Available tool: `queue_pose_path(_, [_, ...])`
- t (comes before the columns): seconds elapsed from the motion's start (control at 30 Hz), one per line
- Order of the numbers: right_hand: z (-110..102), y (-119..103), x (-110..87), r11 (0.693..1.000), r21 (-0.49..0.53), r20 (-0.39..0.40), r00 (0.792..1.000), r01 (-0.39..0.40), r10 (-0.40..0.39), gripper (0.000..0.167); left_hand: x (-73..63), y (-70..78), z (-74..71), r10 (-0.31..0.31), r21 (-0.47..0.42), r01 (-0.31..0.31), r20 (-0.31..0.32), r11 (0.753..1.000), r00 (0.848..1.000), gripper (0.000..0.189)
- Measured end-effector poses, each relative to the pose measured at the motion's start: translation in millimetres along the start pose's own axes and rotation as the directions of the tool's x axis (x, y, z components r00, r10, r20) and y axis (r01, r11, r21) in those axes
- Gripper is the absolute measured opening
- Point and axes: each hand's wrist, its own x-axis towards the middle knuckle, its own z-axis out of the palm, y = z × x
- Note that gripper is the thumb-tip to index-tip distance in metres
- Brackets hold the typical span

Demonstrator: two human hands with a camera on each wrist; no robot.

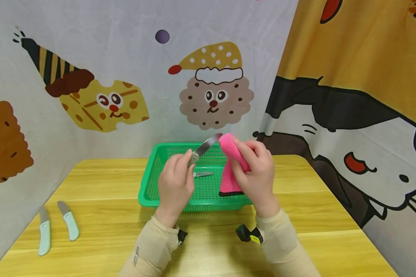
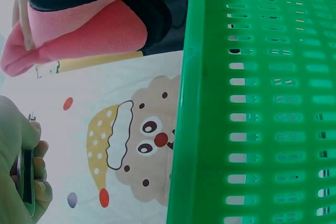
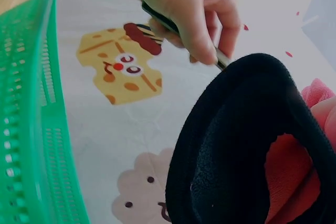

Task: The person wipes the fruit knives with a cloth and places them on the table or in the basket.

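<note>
My left hand (image 1: 176, 182) grips a knife (image 1: 208, 145) by its pale green handle, the blade slanting up to the right. Folded pink cloth with a black edge (image 1: 230, 181) is pinched in my right hand (image 1: 257, 173), and its upper fold overlaps the blade's tip in the head view. Both hands are raised over a green plastic basket (image 1: 146, 194). Inside the basket lies a second blade (image 1: 204, 174), its handle end hidden behind my left hand. From the right wrist, the cloth's dark lining (image 3: 231, 108) faces the camera.
Two knives with mint green handles (image 1: 45, 238) (image 1: 71, 227) lie on the wooden table (image 1: 104, 215) at the left. A printed cloth backdrop (image 1: 124, 46) hangs behind the table and along its sides.
</note>
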Motion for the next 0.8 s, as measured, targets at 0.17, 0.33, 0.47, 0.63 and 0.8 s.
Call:
queue_pose_path(0.17, [8.1,-7.6,-4.0,0.997,-0.007,0.031,0.996,0.080,-0.080,0.030,0.2,0.3,-0.9,-0.002,-0.001,0.002,0.002,1.000,1.000,0.028])
queue_pose_path(0.33, [15.5,-13.1,-6.8,0.990,0.000,0.060,0.989,0.138,-0.138,0.034,0.8,0.9,-1.9,-0.006,0.004,0.006,0.017,1.000,1.000,0.032])
queue_pose_path(0.47, [19.3,-16.8,-8.4,0.987,0.001,0.082,0.984,0.159,-0.158,0.037,0.8,1.4,-1.9,0.001,0.008,-0.001,0.023,1.000,1.000,0.033])
queue_pose_path(0.63, [23.0,-22.1,-11.4,0.989,0.000,0.114,0.983,0.148,-0.147,0.040,0.4,1.3,-1.5,0.016,0.013,-0.017,0.013,1.000,1.000,0.023])
queue_pose_path(0.8, [27.7,-25.6,-14.3,0.989,0.002,0.143,0.979,0.145,-0.144,0.038,0.7,1.2,0.4,0.034,0.019,-0.034,0.000,0.999,0.999,0.019])
